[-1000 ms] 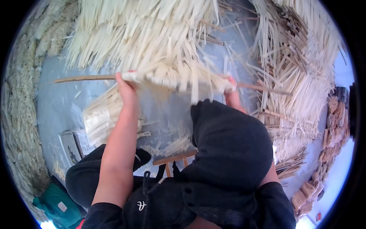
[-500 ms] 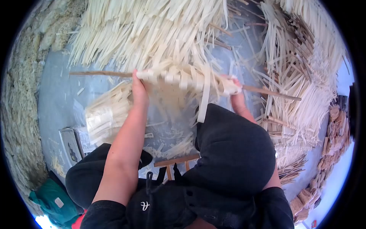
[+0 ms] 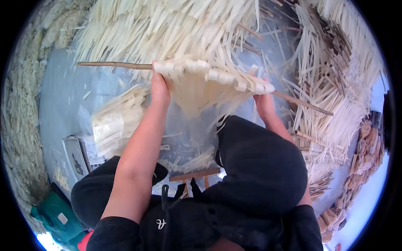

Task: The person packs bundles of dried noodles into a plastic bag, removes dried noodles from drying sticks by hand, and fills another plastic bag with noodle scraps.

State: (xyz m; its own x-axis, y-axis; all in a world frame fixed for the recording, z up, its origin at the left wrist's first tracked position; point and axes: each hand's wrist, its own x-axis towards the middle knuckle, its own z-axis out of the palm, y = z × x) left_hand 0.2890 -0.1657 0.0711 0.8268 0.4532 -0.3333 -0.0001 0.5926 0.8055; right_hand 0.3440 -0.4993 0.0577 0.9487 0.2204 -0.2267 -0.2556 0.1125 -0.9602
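Note:
A long thin wooden stick (image 3: pixel 113 65) spans the space in front of my knees, sloping down toward the right. Pale flat wood strips (image 3: pixel 224 77) are looped over its middle, their loose ends hanging blurred beneath. My left hand (image 3: pixel 160 88) is closed around the stick at the left end of the loops. At the right end, my right hand (image 3: pixel 264 103) grips it the same way, its fingers partly hidden by the strips. Bare stick sticks out beyond both hands.
A big layered pile of pale strips (image 3: pixel 167 25) lies ahead, another mass (image 3: pixel 343 113) with sticks on the right. A bundle of strips (image 3: pixel 119 121) and a metal case (image 3: pixel 75 157) sit at left. A small wooden frame (image 3: pixel 194 174) stands between my legs.
Both hands have shifted slightly to the right with the stick. Its left end has risen in view, so it slopes more, and the hanging strips have swung.

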